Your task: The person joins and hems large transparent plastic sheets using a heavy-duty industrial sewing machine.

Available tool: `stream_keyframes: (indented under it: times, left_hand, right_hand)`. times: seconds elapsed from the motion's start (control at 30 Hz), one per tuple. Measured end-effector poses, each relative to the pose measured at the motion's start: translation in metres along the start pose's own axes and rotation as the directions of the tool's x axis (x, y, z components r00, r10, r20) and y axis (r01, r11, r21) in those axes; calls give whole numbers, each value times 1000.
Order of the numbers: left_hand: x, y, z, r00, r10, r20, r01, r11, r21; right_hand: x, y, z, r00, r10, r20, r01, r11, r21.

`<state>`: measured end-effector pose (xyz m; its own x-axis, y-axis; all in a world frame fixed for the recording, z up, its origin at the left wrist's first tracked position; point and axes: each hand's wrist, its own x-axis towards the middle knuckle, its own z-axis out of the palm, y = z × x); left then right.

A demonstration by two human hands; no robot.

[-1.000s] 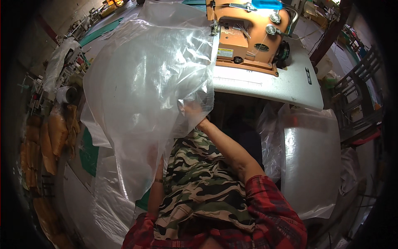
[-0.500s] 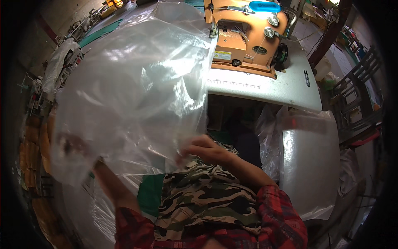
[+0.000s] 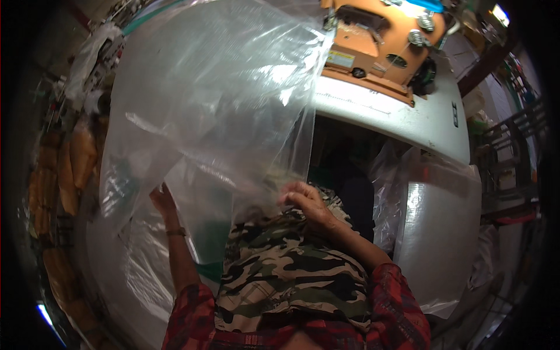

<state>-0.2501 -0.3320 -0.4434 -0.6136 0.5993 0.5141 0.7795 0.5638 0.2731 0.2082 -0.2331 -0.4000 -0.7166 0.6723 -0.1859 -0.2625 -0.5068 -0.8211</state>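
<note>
A large clear plastic sheet (image 3: pixel 204 99) spreads from the sewing machine's needle area down toward my lap, its surface creased and shiny. My left hand (image 3: pixel 164 200) is closed on the sheet's lower left part, with a band on the wrist. Near the sheet's lower right corner, my right hand (image 3: pixel 309 204) has its fingers curled in a pinch at the plastic; the fingertips are slightly blurred. The orange sewing machine (image 3: pixel 373 49) stands on a white table (image 3: pixel 434 131), and the sheet's right edge runs up beside its needle end.
On the table's right side lies a small dark thread snipper (image 3: pixel 455 115). Another stack of plastic sheeting (image 3: pixel 440 227) hangs or stands to my right. Brown wrapped bundles (image 3: pixel 44 204) line the far left. A dark chair-like frame (image 3: pixel 504 151) stands at the right. Green material (image 3: pixel 210 271) lies by my lap.
My left hand has moved right and slightly up, and my right hand slightly right. The sheet's near part has shifted and its folds have changed. The view has turned, moving the machine right and up.
</note>
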Motion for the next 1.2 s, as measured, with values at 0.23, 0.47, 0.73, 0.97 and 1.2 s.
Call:
stream_keyframes:
  times: [0.23, 0.47, 0.73, 0.97, 1.2]
  left_hand:
    - [-116, 166, -127, 961, 165, 221, -37, 871, -490]
    - [-64, 263, -130, 679, 734, 27, -682, 643, -348]
    - [-14, 252, -74, 586, 798, -141, -806, 592, -2]
    - [2, 279, -108, 394, 857, -333, -875, 238, -422]
    - [-49, 288, -121, 752, 658, 48, -353, 463, -813]
  right_hand:
    - [4, 28, 4, 904, -72, -421, 46, 996, -72]
    - [-5, 26, 4, 929, -232, -287, 68, 871, -486]
    - [-21, 11, 27, 954, -256, -155, 174, 895, -410]
    - [-31, -9, 51, 957, -261, -129, 177, 873, -455]
    - [-41, -60, 86, 715, -675, 182, 457, 254, -853]
